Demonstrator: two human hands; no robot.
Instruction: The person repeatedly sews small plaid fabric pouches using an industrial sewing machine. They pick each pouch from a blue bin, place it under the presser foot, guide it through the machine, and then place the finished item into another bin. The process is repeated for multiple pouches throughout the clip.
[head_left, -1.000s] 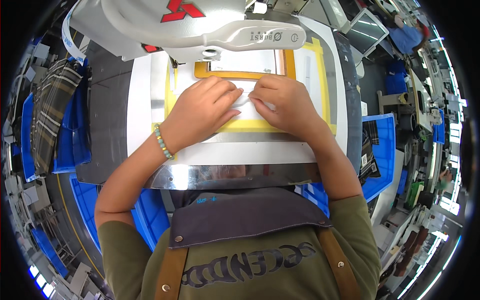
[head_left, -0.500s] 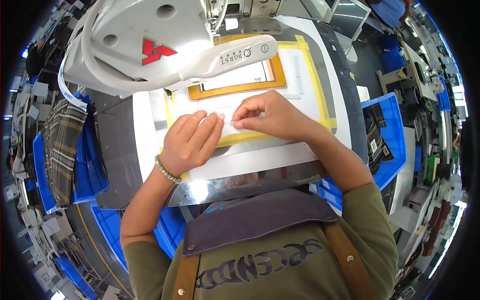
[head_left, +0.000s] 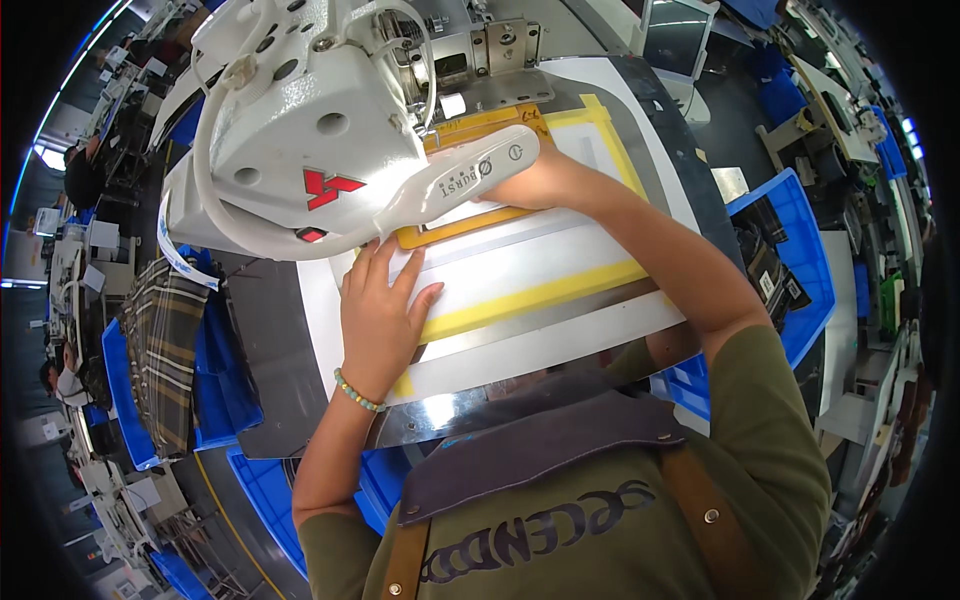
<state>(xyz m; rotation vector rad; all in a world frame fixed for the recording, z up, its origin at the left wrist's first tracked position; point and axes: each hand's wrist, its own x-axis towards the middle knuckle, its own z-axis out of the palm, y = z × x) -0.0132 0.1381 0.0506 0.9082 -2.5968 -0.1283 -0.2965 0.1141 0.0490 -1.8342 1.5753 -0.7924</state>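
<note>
My left hand (head_left: 385, 310) lies with its fingers apart on a white template board (head_left: 478, 280) edged in yellow tape (head_left: 515, 306), fingertips at the left corner of an orange frame (head_left: 468, 224). My right hand (head_left: 532, 183) reaches over that frame, its fingers hidden behind the white machine handle (head_left: 452, 181). A white machine head (head_left: 290, 150) with a red mark overhangs the frame's left part. A pale strip (head_left: 500, 235) runs across the board below the frame.
Blue bins with plaid fabric (head_left: 160, 360) stand at the left and with dark fabric (head_left: 790, 290) at the right. A monitor (head_left: 675, 40) is at back right. Other people (head_left: 80, 180) are at workstations along the far left.
My hands have separated: the right moved up behind the handle over the orange frame, while the left now lies with fingers spread at the frame's left corner. The camera view has shifted.
</note>
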